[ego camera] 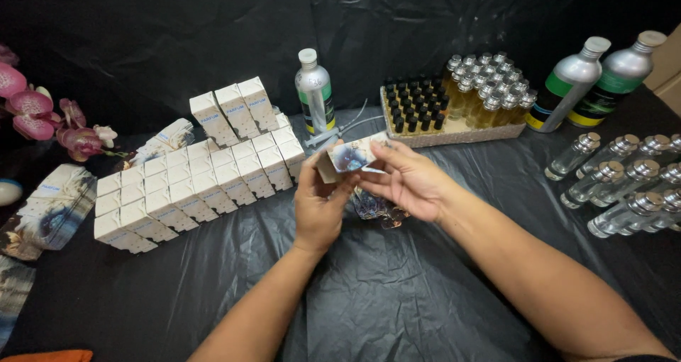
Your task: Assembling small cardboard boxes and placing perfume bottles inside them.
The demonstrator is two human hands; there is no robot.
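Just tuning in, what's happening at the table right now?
A person holds a small printed carton in both hands, left hand beneath, right hand at its open end flap. To the left lie rows of white boxes; behind, a tray of small bottles; to the right, empty glass spray bottles on the black cloth.

Two bare forearms enter from the bottom edge. Left hand [320, 207] and right hand [411, 181] carry no gloves, rings or watch visible. Wrists uncovered. A dark sleeve edge shows at the right arm's upper end, bottom right corner. No markings seen.
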